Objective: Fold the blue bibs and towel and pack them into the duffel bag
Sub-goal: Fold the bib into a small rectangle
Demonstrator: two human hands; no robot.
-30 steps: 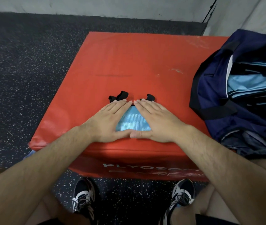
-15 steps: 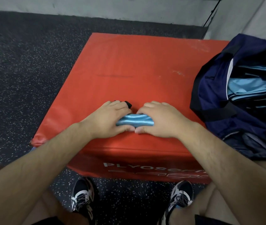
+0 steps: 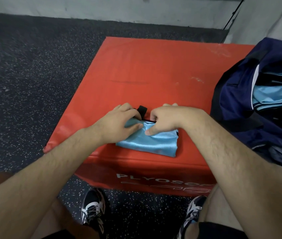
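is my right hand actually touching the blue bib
Touching. The head view shows the right hand with its thumb pressed on the blue bib and its fingers curled over the bib's far edge.

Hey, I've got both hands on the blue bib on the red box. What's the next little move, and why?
Probably tuck the black strap under the bib. Your left hand and right hand grip its far edge and it lies flat on the box, but the strap pokes out between them. Tucked in, it should pack neatly into the open bag on your right.
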